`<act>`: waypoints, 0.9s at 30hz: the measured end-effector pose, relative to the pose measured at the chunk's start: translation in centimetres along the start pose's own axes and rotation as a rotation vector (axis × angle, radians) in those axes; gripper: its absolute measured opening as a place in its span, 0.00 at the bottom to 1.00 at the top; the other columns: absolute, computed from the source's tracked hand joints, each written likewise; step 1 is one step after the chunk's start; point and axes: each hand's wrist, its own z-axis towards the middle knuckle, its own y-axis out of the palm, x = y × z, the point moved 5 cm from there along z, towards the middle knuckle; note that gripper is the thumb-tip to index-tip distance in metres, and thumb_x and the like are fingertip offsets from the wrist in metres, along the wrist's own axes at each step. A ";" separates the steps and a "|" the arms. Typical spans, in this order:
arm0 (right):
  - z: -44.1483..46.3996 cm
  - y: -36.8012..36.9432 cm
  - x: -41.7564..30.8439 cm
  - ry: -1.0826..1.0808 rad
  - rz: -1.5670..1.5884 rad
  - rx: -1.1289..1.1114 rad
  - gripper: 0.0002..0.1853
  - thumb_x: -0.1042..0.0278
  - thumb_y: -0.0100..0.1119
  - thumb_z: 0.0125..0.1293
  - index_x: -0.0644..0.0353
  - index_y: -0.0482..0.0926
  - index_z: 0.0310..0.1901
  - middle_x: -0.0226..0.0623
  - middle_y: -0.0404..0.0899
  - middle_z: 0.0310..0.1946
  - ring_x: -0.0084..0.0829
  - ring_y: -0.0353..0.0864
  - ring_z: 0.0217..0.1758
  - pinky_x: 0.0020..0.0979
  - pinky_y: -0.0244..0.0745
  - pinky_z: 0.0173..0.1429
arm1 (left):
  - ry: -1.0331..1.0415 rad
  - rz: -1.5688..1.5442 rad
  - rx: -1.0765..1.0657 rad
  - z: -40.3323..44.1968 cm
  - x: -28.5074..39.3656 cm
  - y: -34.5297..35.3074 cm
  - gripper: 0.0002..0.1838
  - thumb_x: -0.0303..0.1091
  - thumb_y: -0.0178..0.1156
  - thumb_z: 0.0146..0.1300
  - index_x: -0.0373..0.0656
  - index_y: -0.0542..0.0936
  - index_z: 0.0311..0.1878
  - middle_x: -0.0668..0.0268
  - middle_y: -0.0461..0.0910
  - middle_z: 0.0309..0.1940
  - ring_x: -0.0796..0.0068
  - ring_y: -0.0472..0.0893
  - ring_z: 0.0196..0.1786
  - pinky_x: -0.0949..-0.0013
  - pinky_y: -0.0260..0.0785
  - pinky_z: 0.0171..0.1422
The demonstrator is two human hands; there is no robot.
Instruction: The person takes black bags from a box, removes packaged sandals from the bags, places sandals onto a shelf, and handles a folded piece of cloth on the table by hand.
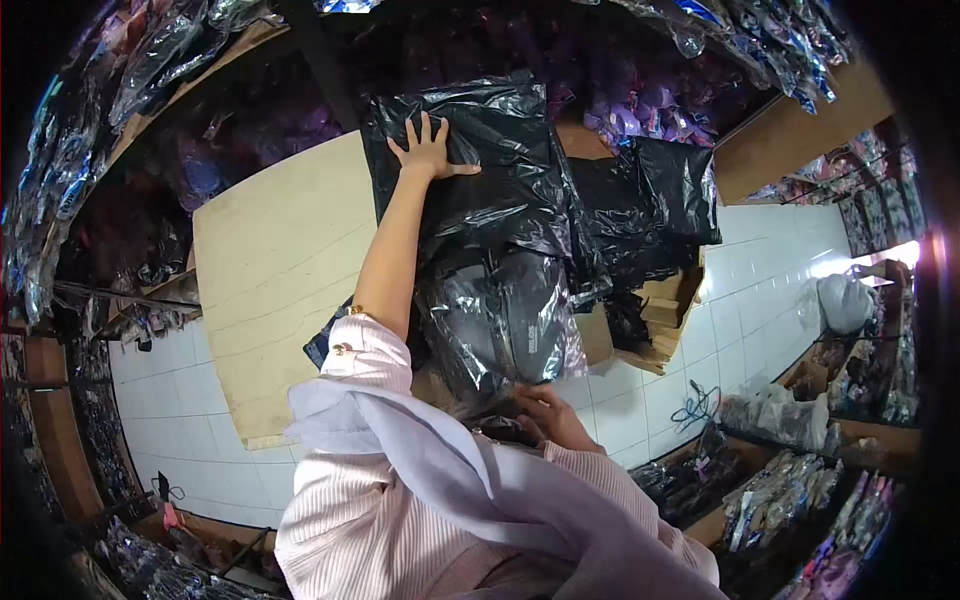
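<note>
My left hand [424, 150] lies flat with spread fingers on a large black plastic bag [500, 190], pressing its upper part. Below it, a glossy clear plastic bag [465, 315] holds dark flat items, one with small pale lettering that I cannot read. Close to my body, my right hand [555, 415] has its fingers curled at the lower edge of this clear bag, gripping the plastic. My sleeve and scarf are near that hand, and part of its grip is hidden.
A large cardboard sheet [290, 280] lies left of the bags. More black plastic [650, 195] covers an open cardboard box [665, 320] at right. Shelves with wrapped goods surround me. A blue cord [697, 402] lies on the white tiled floor [760, 270].
</note>
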 end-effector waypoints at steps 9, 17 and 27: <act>2.5 -2.7 -1.3 -0.021 0.011 -0.058 0.09 0.70 0.59 0.58 0.63 0.78 0.40 0.38 0.77 0.43 0.36 0.81 0.39 0.31 0.76 0.44 | 0.062 -0.130 0.290 -1.3 -1.5 0.0 0.53 0.74 0.51 0.46 0.51 0.51 0.71 0.57 0.38 0.72 0.54 0.35 0.74 0.32 0.24 0.67; 18.0 -17.6 -1.7 -0.214 -0.014 0.709 0.09 0.70 0.60 0.58 0.62 0.78 0.39 0.36 0.79 0.28 0.28 0.74 0.26 0.26 0.69 0.33 | -0.084 -0.584 0.727 -3.8 -8.7 -2.2 0.20 0.38 0.63 0.51 0.53 0.73 0.49 0.55 0.67 0.55 0.50 0.65 0.59 0.48 0.59 0.60; 35.8 -23.8 9.9 0.125 -0.064 0.472 0.16 0.56 0.59 0.61 0.62 0.81 0.33 0.25 0.74 0.21 0.17 0.70 0.22 0.19 0.63 0.27 | -0.010 -0.761 0.725 -2.6 -11.4 -1.2 0.11 0.33 0.61 0.55 0.43 0.75 0.41 0.61 0.80 0.25 0.63 0.80 0.29 0.63 0.69 0.37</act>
